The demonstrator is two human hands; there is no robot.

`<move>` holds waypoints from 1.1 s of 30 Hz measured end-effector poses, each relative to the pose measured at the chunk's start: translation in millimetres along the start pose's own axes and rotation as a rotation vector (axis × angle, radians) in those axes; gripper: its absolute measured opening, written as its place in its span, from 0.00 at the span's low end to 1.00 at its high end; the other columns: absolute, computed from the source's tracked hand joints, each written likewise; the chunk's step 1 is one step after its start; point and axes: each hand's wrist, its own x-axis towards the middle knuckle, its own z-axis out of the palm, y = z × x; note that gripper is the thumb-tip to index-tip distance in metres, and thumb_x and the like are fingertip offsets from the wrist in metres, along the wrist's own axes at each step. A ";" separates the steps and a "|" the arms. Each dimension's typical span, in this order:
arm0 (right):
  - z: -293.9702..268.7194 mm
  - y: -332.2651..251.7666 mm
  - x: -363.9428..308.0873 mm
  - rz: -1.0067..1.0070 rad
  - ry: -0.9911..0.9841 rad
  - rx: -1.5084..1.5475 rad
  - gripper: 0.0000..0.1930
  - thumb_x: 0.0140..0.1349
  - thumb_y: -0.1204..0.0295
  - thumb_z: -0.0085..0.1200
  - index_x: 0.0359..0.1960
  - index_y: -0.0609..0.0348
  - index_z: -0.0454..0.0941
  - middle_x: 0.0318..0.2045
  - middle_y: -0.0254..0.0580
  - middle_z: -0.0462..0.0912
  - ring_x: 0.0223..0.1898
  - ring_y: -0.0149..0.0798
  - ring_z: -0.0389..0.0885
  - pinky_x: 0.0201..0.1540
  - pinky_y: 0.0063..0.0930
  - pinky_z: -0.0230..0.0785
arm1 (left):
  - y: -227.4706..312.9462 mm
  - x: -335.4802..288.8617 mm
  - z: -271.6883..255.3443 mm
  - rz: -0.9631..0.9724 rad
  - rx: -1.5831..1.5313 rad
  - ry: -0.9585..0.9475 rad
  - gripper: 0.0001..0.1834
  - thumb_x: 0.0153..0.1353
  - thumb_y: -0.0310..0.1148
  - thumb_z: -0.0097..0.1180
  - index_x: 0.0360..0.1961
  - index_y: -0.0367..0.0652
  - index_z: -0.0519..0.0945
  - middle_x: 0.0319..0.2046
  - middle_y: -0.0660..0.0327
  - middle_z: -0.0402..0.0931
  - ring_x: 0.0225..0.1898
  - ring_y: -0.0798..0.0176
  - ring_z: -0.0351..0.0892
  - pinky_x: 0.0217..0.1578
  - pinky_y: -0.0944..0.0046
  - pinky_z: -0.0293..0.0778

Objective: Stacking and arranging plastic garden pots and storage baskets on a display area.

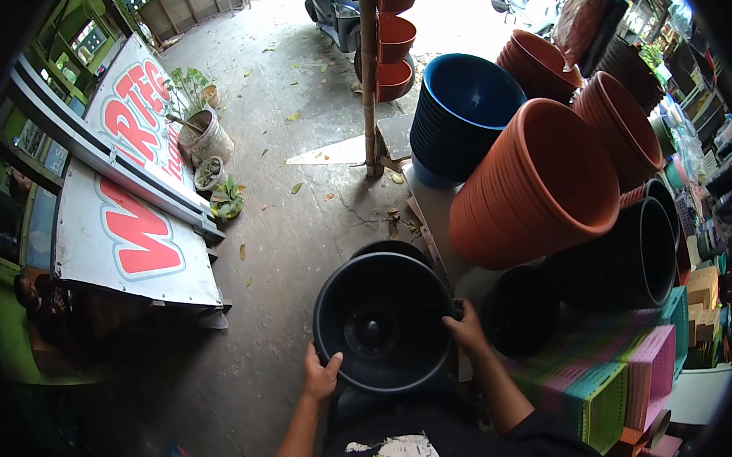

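Between my hands is a round black plastic pot [417, 342], its open mouth tilted up toward me and a raised knob at the centre of its floor. My left hand [318, 375] grips the rim at the lower left, the thumb lying over the edge. On the opposite side my right hand [469, 329] closes on the rim at the right. A second black rim [393, 245] shows just beyond the pot's far edge; the rest of it is hidden. Close to my right hand stands a dark black container [521, 311].
To the right are stacks of terracotta-coloured pots [497, 209], a blue pot stack [452, 141], large black pots [620, 265] and coloured plastic baskets [598, 390]. A wooden post [370, 79] with hanging pots rises ahead. Potted plants [205, 136] and a white banner [135, 241] line the left; a person [47, 303] is beyond.
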 end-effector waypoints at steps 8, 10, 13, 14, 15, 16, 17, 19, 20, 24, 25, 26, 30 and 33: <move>47.8 12.3 -76.1 -0.053 0.101 0.225 0.24 0.57 0.81 0.52 0.57 0.63 0.64 0.41 0.42 0.79 0.39 0.31 0.79 0.42 0.25 0.72 | 27.5 -36.2 -40.8 -0.024 -0.020 0.033 0.12 0.64 0.28 0.57 0.46 0.34 0.72 0.39 0.59 0.78 0.39 0.70 0.77 0.43 0.69 0.74; 59.5 17.1 -90.8 -0.023 0.171 0.272 0.24 0.56 0.79 0.52 0.57 0.64 0.64 0.39 0.40 0.79 0.36 0.29 0.78 0.38 0.23 0.72 | 22.7 -36.1 -45.4 -0.026 -0.020 0.042 0.12 0.64 0.28 0.57 0.45 0.35 0.72 0.38 0.60 0.78 0.37 0.71 0.76 0.41 0.69 0.75; 72.0 23.5 -107.6 -0.055 0.245 0.261 0.25 0.55 0.79 0.51 0.57 0.64 0.64 0.38 0.41 0.79 0.34 0.28 0.78 0.35 0.23 0.72 | 20.9 -33.5 -54.5 -0.036 0.006 0.070 0.12 0.64 0.28 0.57 0.45 0.34 0.72 0.38 0.59 0.78 0.37 0.70 0.77 0.42 0.68 0.75; 73.7 22.2 -113.6 -0.054 0.267 0.265 0.25 0.55 0.79 0.51 0.57 0.64 0.64 0.38 0.41 0.79 0.34 0.28 0.78 0.35 0.23 0.72 | 21.2 -33.0 -56.4 -0.039 0.008 0.048 0.12 0.64 0.28 0.57 0.45 0.34 0.72 0.38 0.59 0.78 0.37 0.70 0.77 0.42 0.68 0.75; 73.8 20.6 -119.1 -0.061 0.278 0.259 0.25 0.55 0.79 0.51 0.57 0.65 0.64 0.38 0.42 0.80 0.34 0.28 0.78 0.36 0.23 0.72 | 21.9 -33.3 -57.8 -0.051 0.007 0.041 0.11 0.64 0.27 0.57 0.45 0.34 0.72 0.38 0.59 0.78 0.37 0.69 0.77 0.43 0.68 0.75; 72.4 19.0 -124.1 -0.066 0.285 0.253 0.25 0.56 0.79 0.51 0.57 0.65 0.64 0.38 0.42 0.80 0.34 0.28 0.78 0.36 0.23 0.72 | 26.7 -35.2 -56.4 -0.063 0.008 0.036 0.11 0.64 0.26 0.56 0.45 0.34 0.72 0.38 0.58 0.78 0.38 0.69 0.78 0.44 0.68 0.75; 69.1 17.8 -127.5 -0.065 0.300 0.257 0.25 0.56 0.79 0.51 0.57 0.65 0.64 0.38 0.42 0.80 0.34 0.28 0.78 0.36 0.23 0.72 | 31.5 -37.2 -54.0 -0.066 0.010 0.021 0.11 0.64 0.26 0.56 0.45 0.34 0.72 0.38 0.58 0.78 0.38 0.69 0.78 0.44 0.68 0.75; 62.0 14.6 -130.9 -0.076 0.270 0.320 0.24 0.57 0.79 0.51 0.57 0.65 0.64 0.39 0.43 0.80 0.34 0.28 0.79 0.36 0.23 0.72 | 44.6 -40.6 -48.2 -0.067 0.029 -0.017 0.10 0.63 0.24 0.55 0.45 0.33 0.72 0.40 0.56 0.79 0.39 0.67 0.79 0.45 0.67 0.75; 58.2 13.1 -131.5 -0.078 0.274 0.324 0.24 0.57 0.79 0.51 0.57 0.65 0.64 0.39 0.43 0.80 0.34 0.28 0.79 0.36 0.23 0.72 | 50.8 -42.6 -44.9 -0.065 0.032 -0.023 0.10 0.63 0.24 0.55 0.45 0.33 0.72 0.40 0.56 0.79 0.39 0.67 0.79 0.45 0.67 0.75; 46.5 17.3 -128.5 -0.045 0.233 0.361 0.23 0.61 0.78 0.53 0.58 0.66 0.64 0.38 0.42 0.81 0.35 0.28 0.79 0.37 0.22 0.72 | 88.9 -54.9 -26.0 -0.014 0.021 -0.114 0.11 0.63 0.24 0.56 0.45 0.32 0.71 0.37 0.56 0.80 0.36 0.68 0.81 0.41 0.69 0.77; 44.7 20.7 -124.8 -0.032 0.203 0.380 0.23 0.62 0.78 0.53 0.59 0.66 0.64 0.38 0.42 0.81 0.36 0.28 0.80 0.38 0.22 0.72 | 100.0 -58.3 -20.4 -0.007 0.019 -0.150 0.12 0.62 0.24 0.56 0.45 0.32 0.71 0.36 0.56 0.80 0.35 0.68 0.81 0.39 0.70 0.78; 43.0 24.4 -121.3 -0.032 0.200 0.387 0.23 0.62 0.78 0.53 0.59 0.66 0.64 0.38 0.42 0.81 0.36 0.28 0.80 0.38 0.22 0.72 | 107.1 -61.6 -15.2 -0.005 0.026 -0.149 0.12 0.62 0.24 0.56 0.45 0.32 0.71 0.36 0.56 0.80 0.35 0.68 0.81 0.39 0.70 0.78; 47.9 27.7 -115.4 0.055 0.109 0.454 0.24 0.64 0.77 0.54 0.60 0.66 0.63 0.38 0.41 0.81 0.36 0.28 0.79 0.39 0.22 0.72 | 127.9 -72.7 -4.4 0.067 0.052 -0.168 0.13 0.63 0.27 0.58 0.45 0.33 0.71 0.33 0.59 0.80 0.31 0.72 0.81 0.33 0.74 0.77; 50.8 22.2 -116.9 0.103 0.061 0.525 0.24 0.64 0.77 0.54 0.60 0.65 0.63 0.39 0.40 0.80 0.36 0.28 0.79 0.40 0.22 0.71 | 142.3 -78.7 -0.1 0.043 0.055 -0.179 0.14 0.64 0.28 0.58 0.46 0.34 0.71 0.32 0.59 0.80 0.30 0.74 0.80 0.32 0.75 0.76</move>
